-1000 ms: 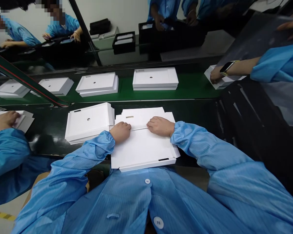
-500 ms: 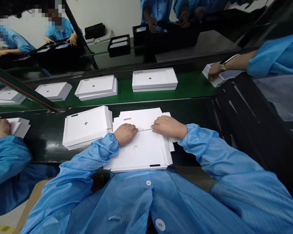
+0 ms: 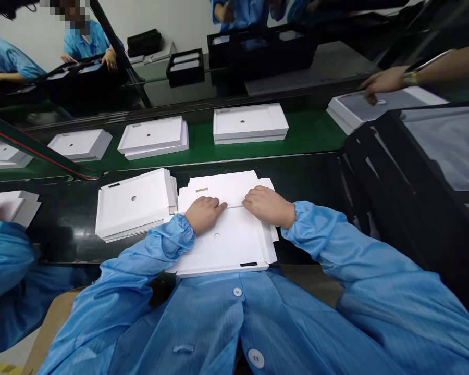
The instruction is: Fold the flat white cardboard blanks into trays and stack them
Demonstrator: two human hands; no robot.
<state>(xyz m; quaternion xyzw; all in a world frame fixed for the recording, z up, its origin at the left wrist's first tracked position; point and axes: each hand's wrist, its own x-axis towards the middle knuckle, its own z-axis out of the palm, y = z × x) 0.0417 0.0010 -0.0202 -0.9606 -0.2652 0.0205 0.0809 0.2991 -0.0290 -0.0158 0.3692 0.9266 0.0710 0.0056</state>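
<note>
A partly folded white cardboard tray (image 3: 238,250) lies before me against my jacket, with a small round hole in its middle and a dark slot at its near edge. My left hand (image 3: 206,214) has its fingers curled over the tray's far edge, thumb pointing inward along the crease. My right hand (image 3: 268,206) pinches the same edge farther right. Both hands are closed on the cardboard, their fingertips partly hidden. Beneath and beyond the tray lies flat white cardboard (image 3: 229,182) with a slot. Left of it stands a stack of folded white trays (image 3: 135,200).
Several white trays, one of them a nearby tray (image 3: 250,121), sit along the green belt (image 3: 203,148). At right, a co-worker's hand (image 3: 386,82) hovers over a white box (image 3: 342,115) beside a black bin (image 3: 379,182). Another co-worker's sleeve (image 3: 8,255) is at left.
The cardboard under my hands has shifted; its round hole and raised right side now show. My hands have moved slightly right. The co-worker's hand at right has lifted from the white box.
</note>
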